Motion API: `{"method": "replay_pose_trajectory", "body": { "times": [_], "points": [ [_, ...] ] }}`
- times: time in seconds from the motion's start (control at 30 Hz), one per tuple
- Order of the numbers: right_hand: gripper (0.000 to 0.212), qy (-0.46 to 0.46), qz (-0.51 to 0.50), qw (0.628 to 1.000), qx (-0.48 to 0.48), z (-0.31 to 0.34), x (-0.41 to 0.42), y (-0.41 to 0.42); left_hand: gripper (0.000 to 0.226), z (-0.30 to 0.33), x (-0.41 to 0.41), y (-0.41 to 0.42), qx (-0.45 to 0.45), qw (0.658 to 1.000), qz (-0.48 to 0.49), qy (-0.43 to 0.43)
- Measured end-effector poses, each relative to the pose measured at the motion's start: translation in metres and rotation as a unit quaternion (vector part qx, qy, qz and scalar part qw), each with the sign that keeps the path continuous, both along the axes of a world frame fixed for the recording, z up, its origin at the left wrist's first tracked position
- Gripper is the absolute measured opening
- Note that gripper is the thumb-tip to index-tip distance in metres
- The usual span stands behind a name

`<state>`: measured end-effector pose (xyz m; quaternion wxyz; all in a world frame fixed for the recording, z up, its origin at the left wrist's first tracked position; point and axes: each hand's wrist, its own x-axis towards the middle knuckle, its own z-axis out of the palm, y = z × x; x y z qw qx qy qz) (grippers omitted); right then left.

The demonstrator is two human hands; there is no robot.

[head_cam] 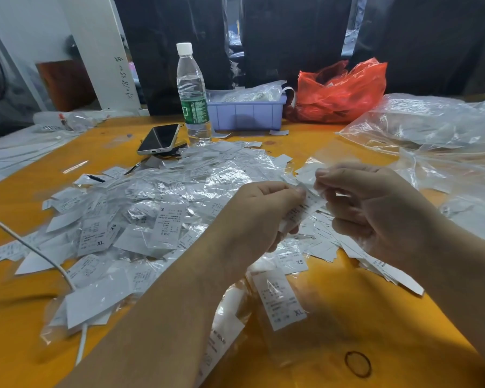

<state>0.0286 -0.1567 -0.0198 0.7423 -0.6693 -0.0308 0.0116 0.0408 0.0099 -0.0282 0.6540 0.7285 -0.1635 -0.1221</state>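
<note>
Above the yellow tabletop (347, 317), the left hand (263, 217) pinches a white size label (303, 210) — its grip clamped on the paper. The right hand (375, 211) has its grip closed on a small clear bag (324, 158) — just beside the label, over the heap of bagged labels (165, 208).

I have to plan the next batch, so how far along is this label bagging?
Done: a big heap of bagged labels lies left of the hands. In hand: the left hand pinches a label, and the right hand pinches a clear bag. Left: loose labels lie under the hands, count unclear.
</note>
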Motion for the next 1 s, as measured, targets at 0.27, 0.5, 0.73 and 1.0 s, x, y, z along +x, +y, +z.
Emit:
{"method": "replay_pose_trajectory", "body": {
  "times": [0.27, 0.5, 0.73, 1.0],
  "points": [
    [0.024, -0.024, 0.043, 0.998, -0.032, 0.0017, 0.0003, -0.0006, 0.031, 0.0041, -0.0034, 0.0004, 0.027, 0.999, -0.03, -0.005],
    [0.023, -0.041, 0.052, 0.996, -0.058, 0.0021, 0.0014, 0.0004, 0.029, 0.0032, -0.0032, -0.0005, 0.057, 0.998, 0.009, -0.026],
    [0.021, -0.04, 0.063, 0.994, -0.074, 0.0, 0.0033, -0.0026, 0.024, 0.0027, -0.0026, -0.0001, 0.026, 1.0, 0.005, -0.017],
    [0.01, -0.022, 0.052, 0.993, -0.106, 0.0005, 0.0012, -0.0025, 0.013, -0.001, 0.0004, 0.0031, -0.001, 0.993, 0.065, -0.097]
  ]
}}
